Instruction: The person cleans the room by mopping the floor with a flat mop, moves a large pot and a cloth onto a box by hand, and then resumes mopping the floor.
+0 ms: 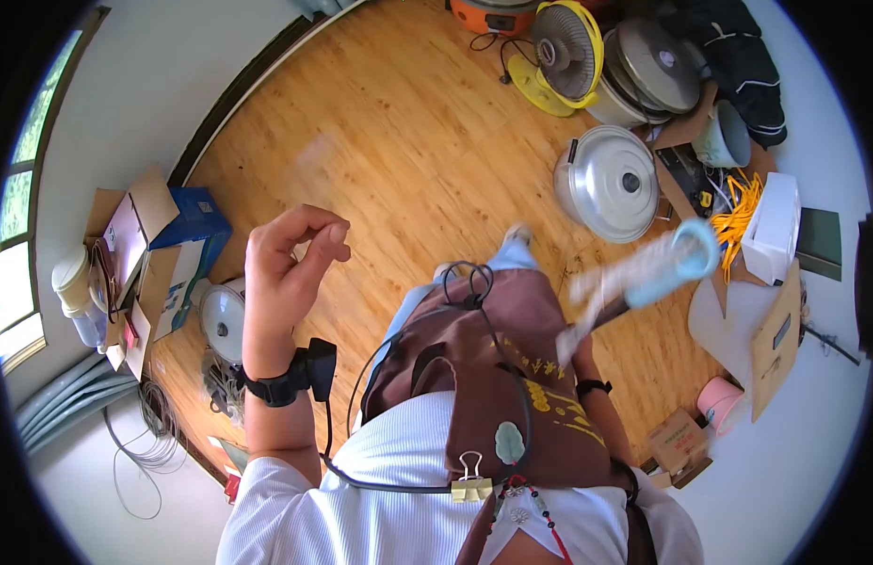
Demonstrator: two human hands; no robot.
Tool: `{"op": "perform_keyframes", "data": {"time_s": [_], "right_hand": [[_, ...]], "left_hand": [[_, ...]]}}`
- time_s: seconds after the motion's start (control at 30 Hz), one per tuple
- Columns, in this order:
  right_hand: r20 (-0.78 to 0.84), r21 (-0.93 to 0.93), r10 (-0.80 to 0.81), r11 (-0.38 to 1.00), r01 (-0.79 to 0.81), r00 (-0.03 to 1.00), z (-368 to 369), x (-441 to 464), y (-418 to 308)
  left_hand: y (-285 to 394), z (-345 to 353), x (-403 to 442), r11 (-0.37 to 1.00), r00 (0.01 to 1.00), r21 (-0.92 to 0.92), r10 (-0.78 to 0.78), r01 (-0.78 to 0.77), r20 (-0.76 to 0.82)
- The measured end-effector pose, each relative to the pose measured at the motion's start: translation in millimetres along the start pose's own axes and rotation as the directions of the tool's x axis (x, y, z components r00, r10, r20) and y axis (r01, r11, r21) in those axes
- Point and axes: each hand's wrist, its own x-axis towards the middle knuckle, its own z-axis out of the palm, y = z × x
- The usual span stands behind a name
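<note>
Left hand (291, 256), left of centre; grip together, thumb to forefinger. Right hand (582, 356), right of centre; mostly hidden, grip indiscernible. Blue tool (659, 279), blurred, above it. Pot (611, 188), upper right.

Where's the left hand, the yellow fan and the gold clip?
Left hand (284, 262): head view, middle of the hand.
Yellow fan (565, 54): head view, on its round grille.
Gold clip (471, 491): head view, on its flat body.
</note>
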Motion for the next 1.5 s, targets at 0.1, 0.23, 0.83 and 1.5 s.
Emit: {"op": "perform_keyframes", "data": {"time_s": [0.1, 0.23, 0.83, 1.5], "right_hand": [[-0.090, -0.389, -0.137, 0.917, 0.091, 0.987, -0.7, 0.0, -32.5], [-0.057, -0.163, 0.119, 0.978, -0.127, 0.991, -28.7, 3.0, -29.8], [-0.069, -0.116, 0.125, 0.984, -0.132, 0.990, 2.7, 20.0, -77.6], [0.430, -0.068, -0.710, 0.591, 0.804, 0.558, 117.3, 25.6, -313.1]], "left_hand": [[-8.3, 8.4, -1.6, 0.993, 0.998, -0.106, -0.054, 0.057, 0.028], [16.1, 0.3, -0.3, 0.995, 0.994, -0.012, 0.102, -0.101, 0.045], [36.4, -9.2, -13.2, 1.000, 0.993, 0.010, -0.003, 0.005, -0.115], [209.6, 15.5, -29.0, 0.321, 0.720, -0.815, 0.675, -0.482, -0.160]]}}
